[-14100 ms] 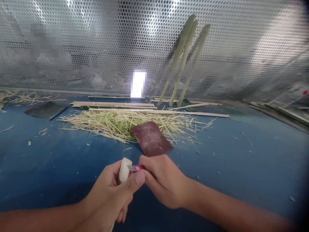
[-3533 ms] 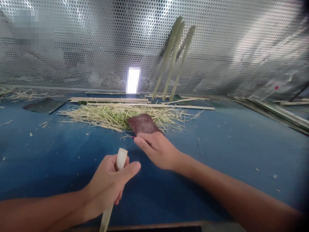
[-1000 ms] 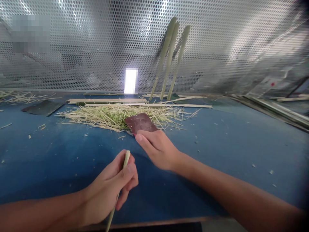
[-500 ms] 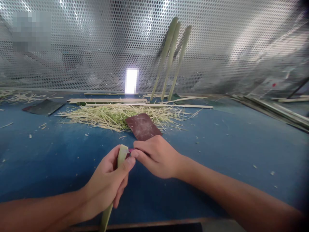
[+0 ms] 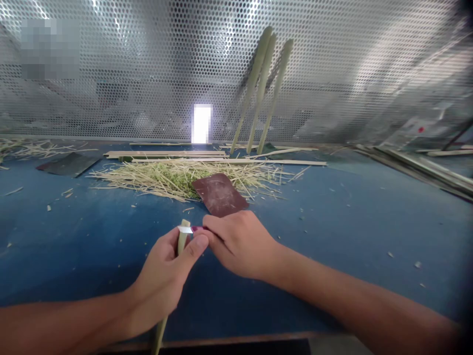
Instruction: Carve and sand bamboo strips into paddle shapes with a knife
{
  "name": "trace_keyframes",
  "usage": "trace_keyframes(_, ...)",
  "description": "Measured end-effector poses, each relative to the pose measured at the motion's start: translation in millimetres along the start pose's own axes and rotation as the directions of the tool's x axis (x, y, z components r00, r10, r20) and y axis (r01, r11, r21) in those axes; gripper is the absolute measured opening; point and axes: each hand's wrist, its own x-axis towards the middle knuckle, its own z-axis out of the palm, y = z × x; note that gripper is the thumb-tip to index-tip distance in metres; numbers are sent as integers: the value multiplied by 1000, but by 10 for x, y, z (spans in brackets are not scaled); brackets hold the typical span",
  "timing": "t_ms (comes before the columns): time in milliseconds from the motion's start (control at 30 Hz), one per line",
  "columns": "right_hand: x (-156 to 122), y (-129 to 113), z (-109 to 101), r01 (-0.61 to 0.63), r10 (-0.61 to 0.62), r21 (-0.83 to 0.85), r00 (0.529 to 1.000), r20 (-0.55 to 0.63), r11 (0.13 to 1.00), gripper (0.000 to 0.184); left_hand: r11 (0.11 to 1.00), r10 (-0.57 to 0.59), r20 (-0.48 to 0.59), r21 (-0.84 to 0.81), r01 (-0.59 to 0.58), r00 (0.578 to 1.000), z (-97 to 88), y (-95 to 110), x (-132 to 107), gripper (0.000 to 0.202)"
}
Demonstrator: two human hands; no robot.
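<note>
My left hand (image 5: 166, 281) is closed around a thin pale bamboo strip (image 5: 181, 240) that runs up from the table's near edge, its rounded tip poking out above my fingers. My right hand (image 5: 240, 241) is closed on a small knife (image 5: 188, 229) with a pink handle; its short shiny blade lies across the tip of the strip, beside my left thumb. Both hands meet low in the middle, over the blue table (image 5: 351, 222).
A dark red sandpaper sheet (image 5: 219, 194) lies just beyond my hands, against a heap of bamboo shavings (image 5: 166, 177). Flat bamboo strips (image 5: 166, 156) lie behind it. Three green sticks (image 5: 264, 84) lean on the perforated metal screen (image 5: 351, 64). A dark sheet (image 5: 68, 164) lies far left.
My right hand came back from the sandpaper to the strip, bringing the knife. The strip turned in my left hand, and the blade now lies across its tip.
</note>
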Motion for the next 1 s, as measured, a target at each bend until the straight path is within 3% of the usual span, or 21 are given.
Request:
trace_keyframes(167, -3, -87, 15, -139, 138, -167, 990, -20, 976, 39, 996, 17, 12, -82, -16, 1000, 17, 8, 52, 51)
trace_keyframes(433, 46, -186, 15, -258, 267, -217, 964, 12, 941, 43, 991, -4, 0, -131, 3, 1000, 30, 39, 110, 53)
trace_keyframes(533, 116, -70, 6, -311, 317, -237, 948, -12, 920, 47, 990, -34, -24, -136, 30, 999, 28, 61, 100, 52)
trace_keyframes(667, 205, 234, -67, -460, 433, -204, 886, -166, 864, 51, 981, -92, -20, -171, 87, 996, 20, 82, 41, 55)
trace_keyframes(767, 187, 308, -98, -384, 375, -30, 914, -154, 923, 51, 985, -84, 35, -150, 89, 996, 3, 78, 13, 53)
trace_keyframes(867, 119, 181, -73, -196, 211, 168, 975, -73, 966, 49, 989, -57, 57, -131, 64, 997, -20, 60, 17, 48)
trace_keyframes(1000, 56, -1, -7, -16, 23, 223, 999, -27, 975, 43, 993, -19, 55, -112, 25, 998, -37, 41, 42, 41)
